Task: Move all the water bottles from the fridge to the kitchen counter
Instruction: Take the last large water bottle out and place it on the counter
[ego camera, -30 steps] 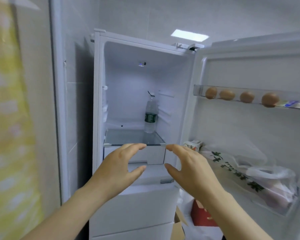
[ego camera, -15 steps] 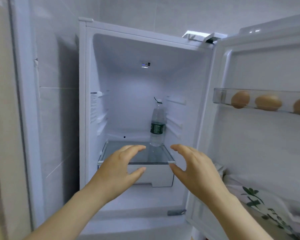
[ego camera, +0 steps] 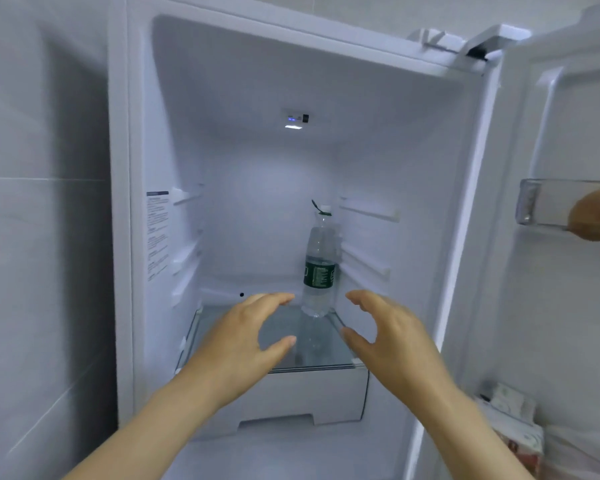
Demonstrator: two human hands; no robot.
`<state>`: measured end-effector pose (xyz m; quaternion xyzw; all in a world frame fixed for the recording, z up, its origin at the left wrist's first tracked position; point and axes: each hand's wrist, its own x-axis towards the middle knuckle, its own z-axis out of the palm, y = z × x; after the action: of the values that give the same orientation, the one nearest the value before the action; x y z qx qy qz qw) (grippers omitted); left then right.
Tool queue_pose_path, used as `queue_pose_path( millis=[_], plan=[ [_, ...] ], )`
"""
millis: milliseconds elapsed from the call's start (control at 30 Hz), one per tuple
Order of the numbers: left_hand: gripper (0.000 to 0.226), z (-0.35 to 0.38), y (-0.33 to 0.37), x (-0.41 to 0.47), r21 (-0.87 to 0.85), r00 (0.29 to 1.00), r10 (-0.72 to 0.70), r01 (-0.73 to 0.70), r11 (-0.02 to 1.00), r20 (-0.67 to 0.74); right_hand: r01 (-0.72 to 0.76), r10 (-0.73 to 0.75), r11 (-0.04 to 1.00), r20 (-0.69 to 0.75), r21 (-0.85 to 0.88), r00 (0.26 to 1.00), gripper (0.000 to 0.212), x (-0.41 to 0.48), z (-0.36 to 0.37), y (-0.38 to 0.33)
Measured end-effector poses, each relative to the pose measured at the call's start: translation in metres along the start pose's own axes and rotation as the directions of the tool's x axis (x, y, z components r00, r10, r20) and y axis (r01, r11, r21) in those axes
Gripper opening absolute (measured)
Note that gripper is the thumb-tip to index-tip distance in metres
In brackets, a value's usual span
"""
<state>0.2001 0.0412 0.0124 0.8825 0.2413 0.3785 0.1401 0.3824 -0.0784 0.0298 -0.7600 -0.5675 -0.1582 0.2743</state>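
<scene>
One bottle: I count a single water bottle (ego camera: 319,268), clear with a dark green label and a white cap, standing upright in the centre of the frame.
Bottle's place: it is inside the fridge (ego camera: 257,202), at the back right of the glass shelf (ego camera: 319,351), close to the right inner wall.
Left hand: my view has the left hand (ego camera: 243,337) low and centre, over the front of the shelf. Its fingers are loosely spread, the thumb is apart, and it holds nothing.
Right hand: the right hand (ego camera: 392,337) mirrors it just right of centre, fingers gently curved, thumb apart, gripping nothing.
Hands and bottle: the bottle shows in the gap between the two hands, further back, and neither hand touches it.
Drawer: a white drawer (ego camera: 326,393) sits directly under the shelf.
Light: a small lamp (ego camera: 293,126) glows in the fridge ceiling, upper centre.
Sticker: a printed sticker (ego camera: 157,233) is on the left inner wall; I cannot read it.
Door: the door (ego camera: 551,306) stands open along the right of the frame.
Door tray: a clear tray (ego camera: 530,206) at mid right holds a brown egg (ego camera: 594,214), cut off by the edge.
Box: a small patterned box (ego camera: 510,420) sits in the lower right, too blurred to identify.
Wall: a pale tiled wall (ego camera: 32,237) fills the left of the frame.
</scene>
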Motion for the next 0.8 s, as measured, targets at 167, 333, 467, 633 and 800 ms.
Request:
queue_pose_path(
  millis=[167, 333, 467, 633, 800],
  plan=[
    [0.051, 0.003, -0.042, 0.040, 0.003, 0.999, 0.029, -0.029, 1.000, -0.014, -0.046, 0.045, 0.999, -0.038, -0.024, 0.998, 0.049, 0.041, 0.027, -0.005],
    [0.052, 0.009, -0.070, 0.070, 0.004, 0.998, 0.059, -0.059, 0.998, -0.008, -0.092, 0.089, 0.993, -0.052, -0.073, 0.995, 0.050, 0.074, 0.052, -0.004],
    [0.052, 0.020, -0.085, 0.089, 0.006, 0.998, 0.064, -0.064, 0.998, -0.009, -0.116, 0.111, 0.991, -0.066, -0.065, 0.992, 0.050, 0.094, 0.071, 0.002],
    [0.052, 0.035, -0.102, 0.119, 0.021, 0.999, 0.037, -0.037, 0.999, -0.022, -0.114, 0.112, 0.993, -0.101, -0.014, 0.989, 0.050, 0.124, 0.091, 0.017],
    [0.052, 0.053, -0.117, 0.145, 0.025, 0.999, 0.016, -0.015, 1.000, -0.035, -0.112, 0.118, 0.990, -0.070, 0.084, 0.991, 0.048, 0.153, 0.110, 0.036]
  ],
)
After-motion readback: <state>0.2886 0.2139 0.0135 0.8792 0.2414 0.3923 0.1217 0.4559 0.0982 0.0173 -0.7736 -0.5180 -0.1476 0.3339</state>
